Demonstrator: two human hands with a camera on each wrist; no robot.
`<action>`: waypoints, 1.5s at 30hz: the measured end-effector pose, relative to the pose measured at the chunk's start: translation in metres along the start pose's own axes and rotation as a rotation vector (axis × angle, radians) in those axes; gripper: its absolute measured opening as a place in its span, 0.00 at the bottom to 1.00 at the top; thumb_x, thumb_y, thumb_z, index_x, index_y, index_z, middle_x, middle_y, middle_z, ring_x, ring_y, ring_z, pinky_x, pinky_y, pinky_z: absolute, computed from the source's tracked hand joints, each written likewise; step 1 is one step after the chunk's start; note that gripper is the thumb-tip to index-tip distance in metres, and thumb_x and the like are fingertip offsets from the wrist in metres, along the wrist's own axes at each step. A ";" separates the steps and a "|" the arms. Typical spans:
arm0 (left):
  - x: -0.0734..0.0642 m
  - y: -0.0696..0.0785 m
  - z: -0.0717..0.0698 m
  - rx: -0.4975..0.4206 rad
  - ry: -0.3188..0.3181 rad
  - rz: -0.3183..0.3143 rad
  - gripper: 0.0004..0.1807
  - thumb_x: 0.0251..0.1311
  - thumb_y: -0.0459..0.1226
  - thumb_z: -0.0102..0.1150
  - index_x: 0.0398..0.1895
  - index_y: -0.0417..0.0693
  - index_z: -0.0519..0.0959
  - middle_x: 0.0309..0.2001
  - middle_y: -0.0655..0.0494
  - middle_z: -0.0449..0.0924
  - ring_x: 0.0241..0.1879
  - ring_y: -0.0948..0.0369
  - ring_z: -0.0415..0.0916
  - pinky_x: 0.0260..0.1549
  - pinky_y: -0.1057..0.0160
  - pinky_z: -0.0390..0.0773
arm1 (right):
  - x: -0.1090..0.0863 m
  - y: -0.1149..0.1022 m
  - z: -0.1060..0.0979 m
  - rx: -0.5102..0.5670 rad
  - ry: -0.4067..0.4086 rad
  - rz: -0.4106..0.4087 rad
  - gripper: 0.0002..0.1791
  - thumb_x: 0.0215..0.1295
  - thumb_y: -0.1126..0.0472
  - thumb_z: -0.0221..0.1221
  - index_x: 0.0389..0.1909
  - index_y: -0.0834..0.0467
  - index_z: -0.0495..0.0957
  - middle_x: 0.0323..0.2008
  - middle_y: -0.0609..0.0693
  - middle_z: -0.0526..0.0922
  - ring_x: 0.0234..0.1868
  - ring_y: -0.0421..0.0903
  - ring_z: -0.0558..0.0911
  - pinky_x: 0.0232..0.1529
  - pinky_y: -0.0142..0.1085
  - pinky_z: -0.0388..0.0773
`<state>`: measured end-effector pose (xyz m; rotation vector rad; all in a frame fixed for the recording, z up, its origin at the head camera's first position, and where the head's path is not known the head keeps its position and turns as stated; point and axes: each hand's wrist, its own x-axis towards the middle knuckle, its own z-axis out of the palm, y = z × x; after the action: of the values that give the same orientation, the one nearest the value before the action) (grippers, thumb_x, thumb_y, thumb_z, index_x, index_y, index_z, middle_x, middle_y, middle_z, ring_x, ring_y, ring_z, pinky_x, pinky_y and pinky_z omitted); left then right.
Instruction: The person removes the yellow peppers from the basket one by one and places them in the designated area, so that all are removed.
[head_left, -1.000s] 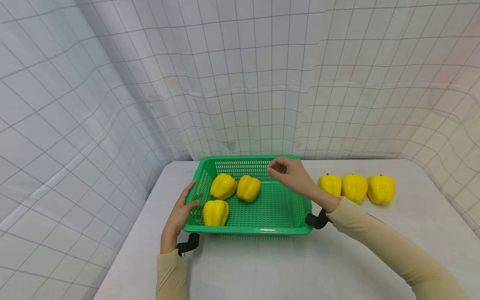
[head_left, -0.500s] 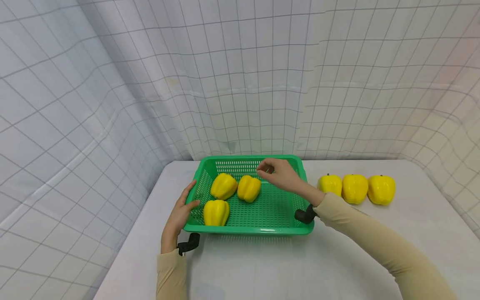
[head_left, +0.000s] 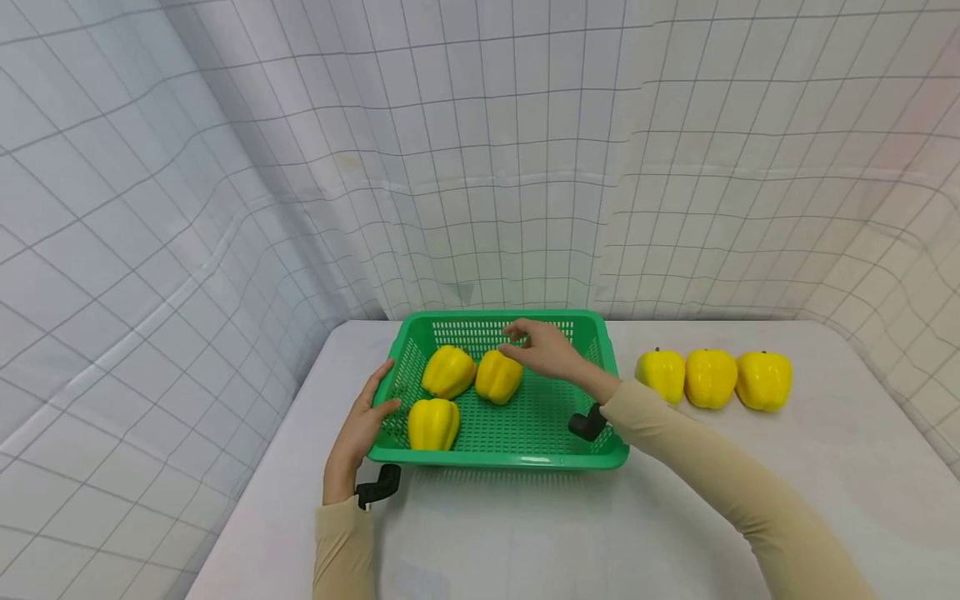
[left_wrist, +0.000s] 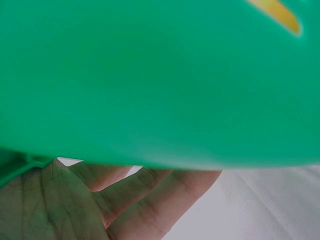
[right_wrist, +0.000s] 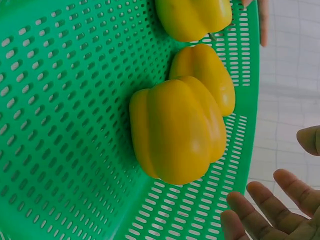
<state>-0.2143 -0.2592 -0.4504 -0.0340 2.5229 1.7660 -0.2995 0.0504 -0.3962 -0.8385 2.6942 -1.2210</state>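
Note:
A green plastic basket (head_left: 525, 460) holds three yellow bell peppers. One pepper (head_left: 448, 372) lies at the back left, another (head_left: 432, 425) at the front left, and a third (head_left: 498, 379) right of the back one. At the basket's left side my left hand (head_left: 358, 427) holds the rim, thumb over it and fingers along the outside. The left wrist view shows those fingers (left_wrist: 160, 200) partly hidden behind the rim. Above the third pepper hovers my right hand (head_left: 543, 347), holding nothing. Its fingers (right_wrist: 272, 202) are spread and loosely bent, apart from the peppers, in the right wrist view.
To the basket's right, three more yellow bell peppers stand in a row on the white table (head_left: 810, 467): a left one (head_left: 661, 373), a middle one (head_left: 711, 378) and a right one (head_left: 763, 381). A white gridded curtain (head_left: 525, 167) hangs behind.
My right hand has moved left over the basket toward the third pepper, and its fingers and thumb have parted. My left hand, the basket and the peppers have stayed in place.

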 end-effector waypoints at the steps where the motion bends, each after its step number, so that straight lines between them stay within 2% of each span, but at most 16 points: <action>1: 0.000 0.000 0.000 -0.002 -0.001 0.001 0.35 0.69 0.34 0.45 0.75 0.65 0.49 0.75 0.52 0.39 0.70 0.47 0.41 0.61 0.38 0.48 | 0.002 0.001 0.002 -0.009 -0.006 0.006 0.24 0.67 0.52 0.56 0.58 0.63 0.74 0.51 0.60 0.78 0.46 0.53 0.78 0.42 0.43 0.76; 4: 0.000 0.000 0.000 -0.006 0.000 0.000 0.35 0.69 0.34 0.45 0.75 0.65 0.49 0.75 0.52 0.39 0.70 0.47 0.41 0.61 0.38 0.48 | 0.007 0.004 0.006 -0.039 -0.028 0.018 0.27 0.67 0.51 0.57 0.61 0.63 0.71 0.55 0.62 0.75 0.49 0.55 0.77 0.46 0.46 0.74; 10: 0.000 0.001 0.000 -0.003 0.001 -0.003 0.35 0.69 0.35 0.46 0.75 0.65 0.49 0.75 0.52 0.39 0.70 0.47 0.42 0.61 0.38 0.48 | 0.013 0.005 0.016 -0.119 -0.098 0.067 0.32 0.66 0.48 0.57 0.65 0.64 0.66 0.61 0.61 0.70 0.60 0.57 0.69 0.55 0.50 0.68; 17: -0.001 0.002 0.000 -0.006 0.005 0.003 0.35 0.69 0.34 0.46 0.75 0.65 0.49 0.75 0.52 0.39 0.70 0.47 0.42 0.60 0.38 0.49 | 0.019 0.004 0.028 -0.191 -0.118 0.150 0.36 0.65 0.45 0.57 0.66 0.63 0.63 0.61 0.61 0.70 0.62 0.58 0.67 0.55 0.51 0.68; 24: -0.002 0.002 0.001 -0.012 -0.001 0.005 0.35 0.69 0.34 0.46 0.75 0.65 0.50 0.75 0.52 0.39 0.70 0.47 0.42 0.61 0.38 0.48 | 0.024 0.008 0.037 -0.183 -0.122 0.207 0.38 0.64 0.44 0.58 0.67 0.64 0.62 0.61 0.63 0.69 0.64 0.60 0.63 0.57 0.52 0.66; 37: -0.001 0.002 0.001 -0.025 -0.004 0.001 0.35 0.69 0.34 0.46 0.75 0.64 0.50 0.75 0.52 0.39 0.70 0.47 0.43 0.61 0.38 0.48 | 0.029 0.012 0.049 -0.164 -0.137 0.267 0.44 0.62 0.40 0.57 0.68 0.66 0.58 0.60 0.64 0.69 0.60 0.59 0.69 0.55 0.49 0.69; 45: -0.002 0.002 0.001 -0.021 -0.002 0.005 0.35 0.69 0.34 0.46 0.75 0.64 0.50 0.75 0.51 0.39 0.70 0.47 0.42 0.61 0.38 0.48 | 0.025 0.009 0.048 -0.110 -0.162 0.324 0.43 0.61 0.39 0.57 0.65 0.66 0.61 0.53 0.63 0.75 0.46 0.53 0.77 0.45 0.43 0.74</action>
<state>-0.2121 -0.2574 -0.4488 -0.0277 2.5057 1.7929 -0.3119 0.0101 -0.4319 -0.4599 2.6480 -0.9029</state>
